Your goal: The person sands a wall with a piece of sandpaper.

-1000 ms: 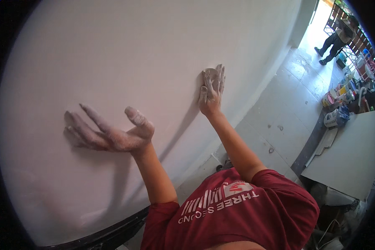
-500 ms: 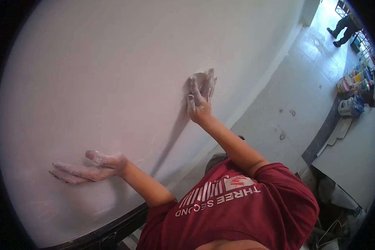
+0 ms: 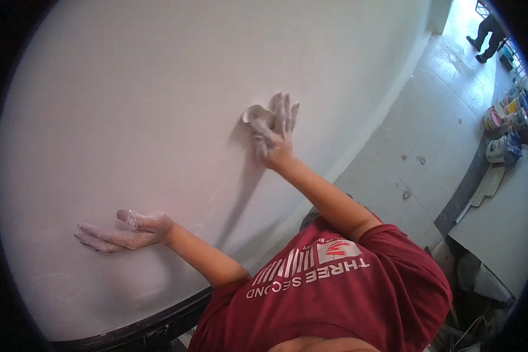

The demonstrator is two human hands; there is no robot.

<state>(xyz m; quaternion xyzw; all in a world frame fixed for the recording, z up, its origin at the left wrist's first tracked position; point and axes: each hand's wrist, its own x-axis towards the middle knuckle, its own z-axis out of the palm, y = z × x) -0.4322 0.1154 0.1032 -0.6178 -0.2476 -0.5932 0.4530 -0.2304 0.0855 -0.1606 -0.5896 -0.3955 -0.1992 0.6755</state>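
A broad pale wall stands before me, with faint whitish smears low on its left. Against it my right hand, coated in white dust, holds a pale, curled piece of sandpaper under thumb and fingers. Part of the sheet is hidden by that hand, whose outer fingers stretch upward. Lower and to the left, my left hand is open and equally dusty. Its fingers point left along the wall and nothing is in it; whether it touches the surface I cannot tell.
A dark rail or ledge runs along the wall's lower edge. Grey floor tiles extend to the right. Several paint buckets and a large pale board lie at the right. Another person's legs show far off.
My right hand has shifted slightly left, and its fingers have moved so more of the sandpaper's curled edge shows. The left hand stays nearly in place.
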